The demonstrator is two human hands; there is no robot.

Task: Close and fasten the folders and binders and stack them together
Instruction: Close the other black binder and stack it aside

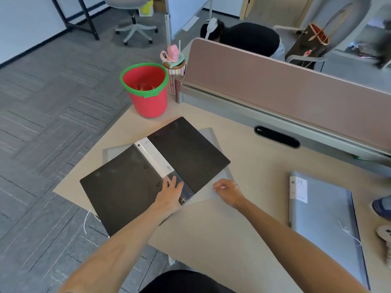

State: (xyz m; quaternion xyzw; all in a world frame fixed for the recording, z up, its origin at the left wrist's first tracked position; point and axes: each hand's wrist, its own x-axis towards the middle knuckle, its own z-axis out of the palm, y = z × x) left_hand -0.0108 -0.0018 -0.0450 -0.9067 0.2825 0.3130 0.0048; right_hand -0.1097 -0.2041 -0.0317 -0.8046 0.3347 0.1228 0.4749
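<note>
A black binder [190, 149] lies spread open, covers down, at the desk's left corner, its white-labelled spine [157, 157] facing up. My left hand [170, 192] rests flat on the near end of that spine, fingers apart. Under the binder lies an open grey folder [208, 134]; my right hand [227, 190] pinches its near right corner. A closed grey folder [323, 212] marked "20" lies to the right with a white string [349, 232] wound at its clasp.
A red bucket [148, 102] with a green rim stands at the desk's far left corner beside a striped cup [174, 81]. A brown partition [285, 85] lines the far edge. Another person [249, 39] sits beyond it. The black binder overhangs the desk's left edge.
</note>
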